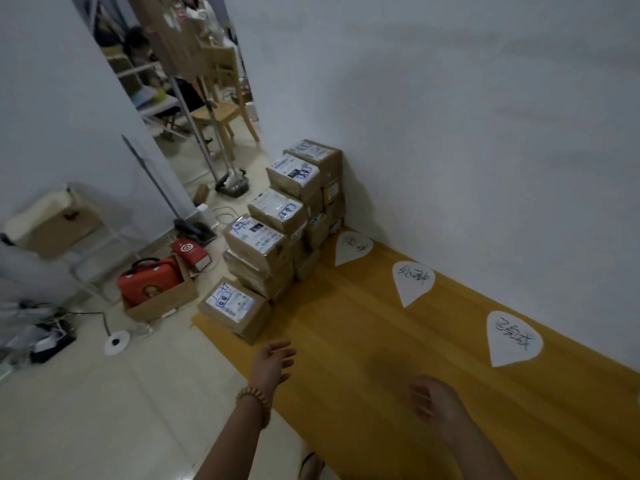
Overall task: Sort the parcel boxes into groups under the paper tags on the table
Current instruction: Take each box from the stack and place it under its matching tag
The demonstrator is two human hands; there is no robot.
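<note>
Left hand (273, 362): fingers loosely spread, holding nothing, hovering over the table's near edge. Bead bracelet (251, 396) on that wrist.
Right hand (426, 398): motion-blurred, fingers look relaxed and uncurled, nothing in it, over the table (346, 341) top, at 4 o'clock of the left hand.
Single box (233, 306) lies flat on the table corner, 11 o'clock of the left hand, label up, apart from both hands.
Main lot of parcel boxes (277, 223) is stacked several high at 12 o'clock of the left hand. It steps up toward the wall (450, 133), and the far stack is touching it.
Three paper tags (412, 280) sit in a row along the wall side, running 11 to 2 o'clock from the right hand. The farthest is just beside the stack. No boxes are at the other two.
Floor (104, 410) at 9–10 o'clock: orange case (149, 282) in an open carton (166, 299). Wooden chair (225, 109) is in the doorway at 12 o'clock.
</note>
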